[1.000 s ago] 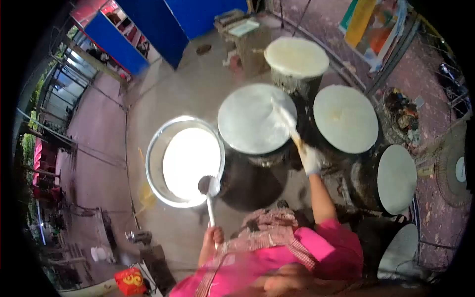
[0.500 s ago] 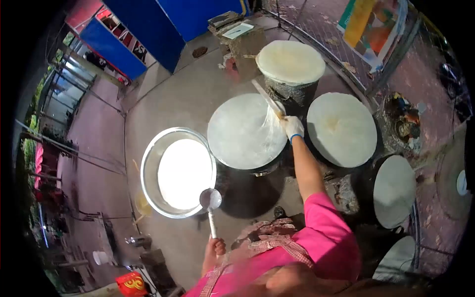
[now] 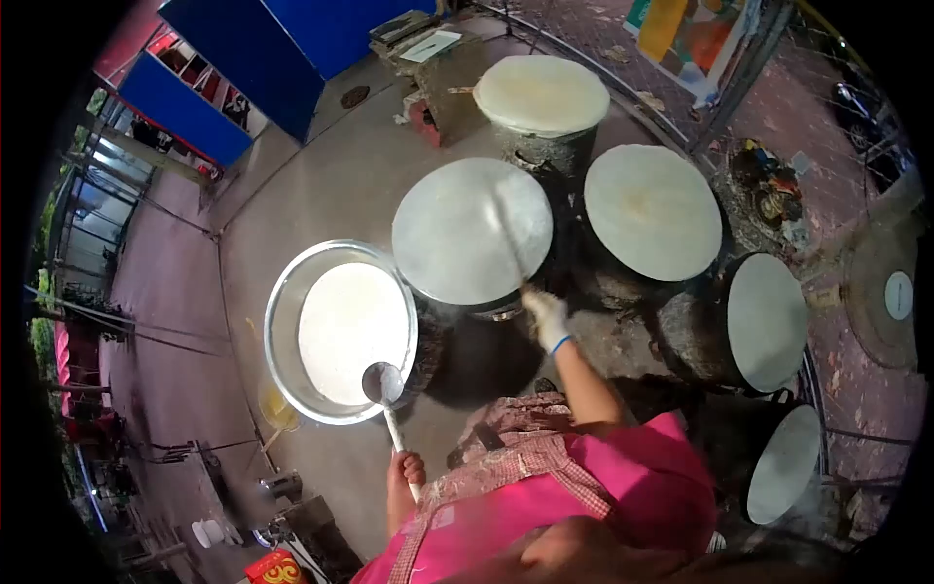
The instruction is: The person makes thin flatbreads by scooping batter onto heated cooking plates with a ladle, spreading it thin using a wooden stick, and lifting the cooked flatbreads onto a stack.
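Observation:
My left hand [image 3: 407,469] is closed round the pale handle of a ladle [image 3: 382,383], whose bowl rests at the near rim of a big metal basin [image 3: 275,336] of white liquid [image 3: 350,331]. In a white glove with a blue band at the wrist, my right hand [image 3: 547,319] grips a long flat stick [image 3: 509,238], blurred by motion. The stick lies across a round griddle [image 3: 448,234] coated with a thin pale layer, and my hand is just past the griddle's near right edge.
Other round griddles on dark drum stoves stand around: one behind [image 3: 540,97], one to the right [image 3: 652,214], and more at the lower right [image 3: 767,321]. A block with a flat board [image 3: 431,46] is at the back. A fan [image 3: 890,297] stands far right.
My right hand has swept the stick from the griddle's right side toward its near edge. The white folds seen there earlier are gone. My left hand still holds the ladle by the basin.

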Motion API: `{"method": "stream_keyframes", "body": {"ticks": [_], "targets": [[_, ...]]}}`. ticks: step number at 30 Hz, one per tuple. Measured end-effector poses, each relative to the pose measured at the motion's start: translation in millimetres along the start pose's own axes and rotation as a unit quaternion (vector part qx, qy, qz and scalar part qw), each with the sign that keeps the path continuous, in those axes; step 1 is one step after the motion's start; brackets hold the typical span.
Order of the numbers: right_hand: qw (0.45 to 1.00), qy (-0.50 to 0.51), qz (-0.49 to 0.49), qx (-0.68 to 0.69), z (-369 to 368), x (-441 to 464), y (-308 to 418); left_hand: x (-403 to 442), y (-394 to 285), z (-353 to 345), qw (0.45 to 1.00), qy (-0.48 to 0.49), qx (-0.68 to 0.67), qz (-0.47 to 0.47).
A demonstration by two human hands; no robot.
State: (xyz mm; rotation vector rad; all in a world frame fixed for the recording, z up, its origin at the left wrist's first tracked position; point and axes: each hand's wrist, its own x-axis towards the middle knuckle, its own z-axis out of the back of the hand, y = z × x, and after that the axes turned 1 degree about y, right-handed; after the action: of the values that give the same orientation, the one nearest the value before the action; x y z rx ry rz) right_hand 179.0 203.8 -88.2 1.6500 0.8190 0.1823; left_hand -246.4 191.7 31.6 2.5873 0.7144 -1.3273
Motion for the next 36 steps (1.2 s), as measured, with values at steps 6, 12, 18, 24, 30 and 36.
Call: {"method": "stream_keyframes", "body": {"ticks": [6, 12, 18, 24, 30, 36], "targets": [[0.943, 0.036, 0.055, -0.327, 26, 9, 44, 3, -10, -12, 0.997, 0.021, -0.052, 0.056], [0.754, -0.029, 0.218, -0.619, 27, 93, 85, 18, -22, -4, 0.987, 0.089, -0.096, 0.090], [0.672, 0.094, 0.127, -0.723, 50, 50, 112, 64, -49, -63, 0.997, 0.022, -0.067, 0.024], [0.674, 0.028, 0.140, -0.725, 61, 0, 71, 133, -65, -163, 0.993, 0.092, 0.066, 0.015], [0.739, -0.036, -0.003, -0.673, 71, -47, 77, 162, -36, -231, 0.987, 0.077, 0.135, -0.041], [0.765, 0.013, 0.180, -0.618, 18, -80, -3, 217, -9, -224, 0.982, 0.097, 0.163, -0.002]]}}
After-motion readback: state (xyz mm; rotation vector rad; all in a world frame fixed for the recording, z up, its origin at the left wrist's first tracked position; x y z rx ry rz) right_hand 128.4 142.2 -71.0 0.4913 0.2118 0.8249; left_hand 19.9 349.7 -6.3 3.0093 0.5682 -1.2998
